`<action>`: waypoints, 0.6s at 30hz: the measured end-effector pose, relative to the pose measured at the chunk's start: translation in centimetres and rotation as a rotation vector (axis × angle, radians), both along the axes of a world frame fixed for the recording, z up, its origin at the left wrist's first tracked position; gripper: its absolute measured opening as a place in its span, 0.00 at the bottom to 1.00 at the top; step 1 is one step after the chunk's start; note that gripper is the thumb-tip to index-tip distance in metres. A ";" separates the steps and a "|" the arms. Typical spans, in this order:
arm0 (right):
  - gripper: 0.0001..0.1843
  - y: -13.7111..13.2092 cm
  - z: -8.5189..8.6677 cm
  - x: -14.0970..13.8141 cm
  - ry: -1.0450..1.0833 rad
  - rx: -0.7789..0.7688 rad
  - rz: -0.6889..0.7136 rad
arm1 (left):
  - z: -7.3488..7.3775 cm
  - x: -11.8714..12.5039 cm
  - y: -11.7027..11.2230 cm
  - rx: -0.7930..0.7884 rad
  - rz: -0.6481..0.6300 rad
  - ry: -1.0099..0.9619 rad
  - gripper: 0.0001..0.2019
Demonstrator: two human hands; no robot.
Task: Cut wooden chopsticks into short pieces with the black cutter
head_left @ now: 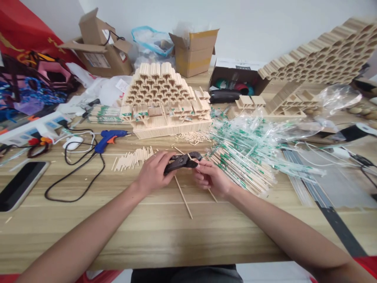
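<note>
My left hand [153, 173] is closed around the handles of dark cutting pliers [182, 160], jaws pointing right. My right hand [210, 177] is closed on a thin wooden chopstick [212, 195], holding it up at the pliers' jaws. Another long chopstick [183, 196] lies on the wooden table [165, 236] under my hands. A heap of short cut sticks [132, 158] sits just left of my left hand. A big pile of wrapped chopsticks [244, 165] lies right of my right hand.
A stick-built model [165, 100] stands behind my hands, another honeycomb stick structure [321, 59] at the back right. A blue glue gun [110, 138] with black cable lies left, a phone [20, 184] at the far left. Cardboard boxes [194, 51] line the back.
</note>
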State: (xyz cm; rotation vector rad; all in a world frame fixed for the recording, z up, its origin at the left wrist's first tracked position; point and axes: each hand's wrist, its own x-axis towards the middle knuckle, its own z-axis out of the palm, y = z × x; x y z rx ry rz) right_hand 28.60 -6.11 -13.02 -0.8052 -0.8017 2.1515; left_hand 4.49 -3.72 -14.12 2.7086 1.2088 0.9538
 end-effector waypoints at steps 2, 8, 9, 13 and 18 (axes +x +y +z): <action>0.16 0.2 -0.3 0.1 0.037 -0.008 0.037 | -0.1 0.1 0.0 -0.012 -0.005 0.003 0.20; 0.17 0.4 -0.6 0.1 0.107 -0.024 0.061 | -0.2 0.2 0.0 -0.015 0.006 0.009 0.21; 0.17 0.4 -0.7 0.0 0.108 -0.020 0.064 | -0.1 0.2 0.0 -0.016 0.008 0.008 0.20; 0.20 0.4 -0.6 -0.2 0.109 -0.006 0.079 | 0.0 0.2 -0.1 -0.029 0.007 0.002 0.20; 0.18 0.4 -0.8 -0.3 0.117 -0.008 0.075 | 0.0 0.0 -0.1 -0.012 0.002 0.002 0.18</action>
